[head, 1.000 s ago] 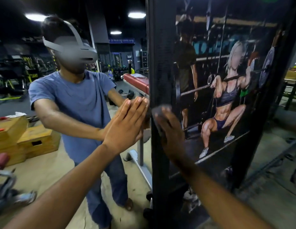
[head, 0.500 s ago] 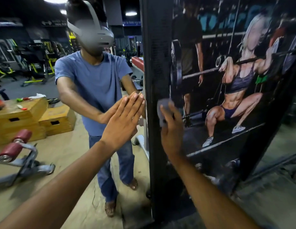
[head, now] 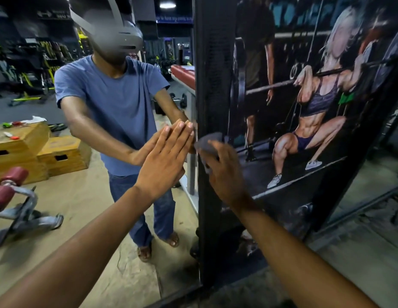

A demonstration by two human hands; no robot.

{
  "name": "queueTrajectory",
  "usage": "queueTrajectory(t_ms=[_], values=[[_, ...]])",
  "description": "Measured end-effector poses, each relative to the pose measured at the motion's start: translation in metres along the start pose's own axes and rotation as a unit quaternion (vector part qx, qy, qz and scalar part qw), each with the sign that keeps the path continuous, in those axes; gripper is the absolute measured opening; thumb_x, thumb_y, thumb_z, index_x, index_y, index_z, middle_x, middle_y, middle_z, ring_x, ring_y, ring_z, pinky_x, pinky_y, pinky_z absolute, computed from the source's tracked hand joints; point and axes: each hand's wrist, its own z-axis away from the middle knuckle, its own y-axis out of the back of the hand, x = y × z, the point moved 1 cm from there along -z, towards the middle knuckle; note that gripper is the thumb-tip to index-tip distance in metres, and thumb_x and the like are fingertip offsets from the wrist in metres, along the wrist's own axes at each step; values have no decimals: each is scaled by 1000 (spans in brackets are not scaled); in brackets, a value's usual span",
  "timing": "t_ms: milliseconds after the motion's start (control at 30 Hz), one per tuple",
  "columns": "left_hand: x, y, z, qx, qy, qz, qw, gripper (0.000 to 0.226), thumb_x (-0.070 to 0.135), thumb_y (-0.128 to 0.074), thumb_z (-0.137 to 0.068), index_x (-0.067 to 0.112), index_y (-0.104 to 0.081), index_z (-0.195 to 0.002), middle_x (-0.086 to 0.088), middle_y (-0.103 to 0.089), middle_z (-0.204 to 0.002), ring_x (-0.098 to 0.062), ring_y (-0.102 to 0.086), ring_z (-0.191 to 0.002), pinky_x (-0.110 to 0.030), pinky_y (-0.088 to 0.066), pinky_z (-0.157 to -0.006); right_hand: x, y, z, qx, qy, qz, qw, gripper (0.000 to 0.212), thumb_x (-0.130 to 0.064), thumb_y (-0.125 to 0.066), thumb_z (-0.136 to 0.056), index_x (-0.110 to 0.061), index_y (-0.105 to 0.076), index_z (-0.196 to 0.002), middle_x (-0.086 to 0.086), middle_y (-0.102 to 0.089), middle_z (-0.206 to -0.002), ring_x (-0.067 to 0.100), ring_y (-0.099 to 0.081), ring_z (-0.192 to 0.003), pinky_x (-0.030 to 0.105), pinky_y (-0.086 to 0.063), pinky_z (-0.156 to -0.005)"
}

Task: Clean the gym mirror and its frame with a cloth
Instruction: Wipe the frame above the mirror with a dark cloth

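The gym mirror fills the left half of the view and reflects a person in a blue T-shirt. Its black frame runs as a wide upright band down the middle. My left hand lies flat on the glass with fingers straight, just left of the frame. My right hand presses a small grey cloth against the frame at about waist height; only the cloth's upper edge shows past my fingers.
A dark fitness poster covers the wall right of the frame. The mirror reflects wooden boxes, a machine with red roller pads and a red bench. Rough concrete floor lies at the lower right.
My view has tilted down and shifted, so the reflection sits higher and more to the right. My right hand with the cloth has slid slightly on the frame; my left hand stays flat on the glass.
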Motion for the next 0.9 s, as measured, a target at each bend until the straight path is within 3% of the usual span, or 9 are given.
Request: queueTrajectory(t_ms=[100, 167, 233, 367, 467, 567, 700, 833, 900], values=[[12, -16, 16, -5, -18, 18, 1000, 94, 36, -49, -99, 0, 6, -167, -21, 17, -175, -38, 14, -163, -54, 2, -133, 0, -5, 52, -59, -17, -9, 998, 47, -3, -81, -81, -13, -73, -126, 12, -65, -132, 26, -52, -124, 50, -53, -101], [23, -28, 24, -3, -33, 21, 999, 93, 36, -48, -101, 1, 7, -168, -21, 17, -175, -38, 15, -163, -54, 5, -133, -5, 4, 59, -13, -48, -37, 998, 32, -18, -65, -97, -13, -71, -128, 11, -59, -137, 29, -55, -126, 43, -52, -103], [31, -36, 28, 4, -35, 30, 999, 92, 36, -49, -103, 2, 6, -168, -20, 15, -176, -37, 14, -163, -54, 6, -133, -8, 9, 48, 62, -77, -54, 994, 32, -26, -54, -107, -12, -69, -131, 10, -53, -142, 28, -53, -130, 36, -48, -107], [46, -53, 34, 47, -18, 50, 998, 96, 37, -58, -101, 1, 1, -168, -19, 8, -177, -36, 9, -164, -52, 5, -133, -5, -12, 43, 115, -101, -81, 985, 33, -19, -55, -107, -9, -67, -136, 13, -53, -150, 28, -49, -142, 39, -43, -116], [61, -71, 41, 75, 7, 51, 996, 96, 39, -60, -101, 1, -4, -169, -17, 3, -178, -34, 4, -165, -52, 3, -133, 1, -44, 67, 113, -77, -88, 987, 38, -25, -52, -109, -8, -62, -142, 17, -48, -156, 33, -42, -149, 52, -43, -117], [83, -85, 53, 75, 30, 49, 995, 86, 34, -48, -102, 3, -3, -169, -16, 6, -178, -34, 5, -165, -53, 3, -133, 4, -70, 84, 164, -44, -97, 981, 47, -39, -45, -112, -6, -64, -139, 18, -50, -153, 37, -44, -147, 57, -45, -113], [99, -100, 65, 113, 42, 49, 992, 76, 37, -31, -103, 3, -11, -169, -15, -2, -178, -33, -1, -165, -55, -4, -133, 18, -102, 101, 211, 14, -55, 976, 35, -25, -57, -105, -15, -60, -139, 11, -51, -150, 32, -50, -141, 51, -43, -114], [106, -116, 69, 174, 52, 38, 983, 75, 35, -38, -103, 3, -21, -168, -15, -12, -177, -33, -7, -165, -57, -9, -133, 26, -127, 121, 260, 60, -20, 963, 34, -24, -49, -109, -5, -72, -127, 10, -55, -140, 30, -55, -131, 42, -43, -114], [107, -123, 70, 199, 54, 12, 978, 75, 38, -38, -104, 3, -21, -167, -16, -13, -177, -33, -9, -165, -57, -10, -133, 32, -132, 122, 283, 80, -7, 956, 30, -16, -56, -104, -6, -73, -126, 13, -60, -136, 33, -57, -126, 45, -46, -108]])
